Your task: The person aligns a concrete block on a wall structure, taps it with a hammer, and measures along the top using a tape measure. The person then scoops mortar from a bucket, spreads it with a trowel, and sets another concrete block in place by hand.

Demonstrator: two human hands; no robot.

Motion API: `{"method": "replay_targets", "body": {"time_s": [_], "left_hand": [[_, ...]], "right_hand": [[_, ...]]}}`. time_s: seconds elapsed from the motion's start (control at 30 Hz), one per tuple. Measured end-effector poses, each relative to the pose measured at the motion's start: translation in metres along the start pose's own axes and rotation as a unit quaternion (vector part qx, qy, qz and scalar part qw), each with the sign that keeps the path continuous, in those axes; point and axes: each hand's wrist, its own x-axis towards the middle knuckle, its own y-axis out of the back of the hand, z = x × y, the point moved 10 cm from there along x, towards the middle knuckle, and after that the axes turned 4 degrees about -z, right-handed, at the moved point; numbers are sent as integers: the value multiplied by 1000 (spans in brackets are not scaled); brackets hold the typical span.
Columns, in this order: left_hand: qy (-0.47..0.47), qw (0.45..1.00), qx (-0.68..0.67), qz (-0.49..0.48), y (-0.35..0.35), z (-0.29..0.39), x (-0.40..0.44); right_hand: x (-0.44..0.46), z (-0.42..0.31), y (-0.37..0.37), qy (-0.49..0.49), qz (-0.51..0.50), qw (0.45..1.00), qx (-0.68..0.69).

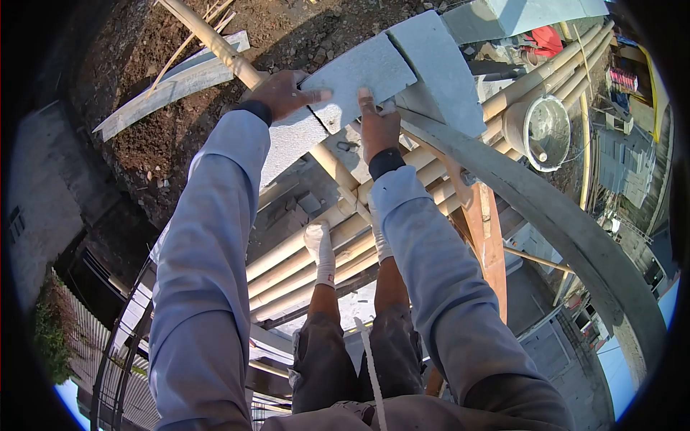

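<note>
A pale grey lightweight concrete block (pixel 366 72) lies in a row of similar blocks at the top of the view. My left hand (pixel 282 95) grips its left end, the thumb lying over the top face. On the near edge is my right hand (pixel 379 129), thumb pressed on the face and the other fingers partly hidden below. A dark joint separates the held block from the left block (pixel 291 140). Another dark gap lies between it and the right block (pixel 442 75).
My feet in white socks stand on bamboo poles (pixel 345 244). A bucket (pixel 548 133) with grey residue hangs or stands at right. A long grey beam (pixel 546 223) curves past my right arm, beside a brown board (pixel 485 244). Rubble and soil (pixel 154 136) lie below left.
</note>
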Motion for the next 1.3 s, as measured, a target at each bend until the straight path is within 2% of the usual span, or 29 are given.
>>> {"method": "replay_targets", "body": {"time_s": [0.37, 0.47, 0.57, 0.63, 0.7, 0.97, 1.07, 1.17, 1.2, 1.3], "left_hand": [[-21, 1000, 1, -8, 2, 8, -1], [2, 997, -15, -72, 0, 17, -7], [-40, 999, -11, -11, 3, 15, -3], [-23, 999, -4, -37, 1, 13, -2], [-7, 999, 7, -50, -1, 11, -3], [-14, 1000, 11, 1, 5, 10, -1], [51, 994, 35, -89, -3, 9, -4], [10, 995, 39, 96, 12, 14, -18], [61, 991, 58, 106, 14, 15, -28], [-24, 925, 206, 317, 24, 61, -75]], "right_hand": [[2, 1, 0, 28, -2, 1000, -2], [1, 3, 2, 11, 6, 1000, 2], [1, 1, 0, 15, -2, 1000, 4], [1, -1, 1, 40, 7, 999, 11], [1, 2, 2, 22, -2, 1000, -2], [10, 8, 8, 52, 28, 998, -34], [19, 11, 11, 90, 33, 993, -69], [23, 14, 15, 85, 51, 990, -102], [23, 18, 17, 68, 57, 990, -112], [24, 17, 17, 75, 56, 989, -114]]}}
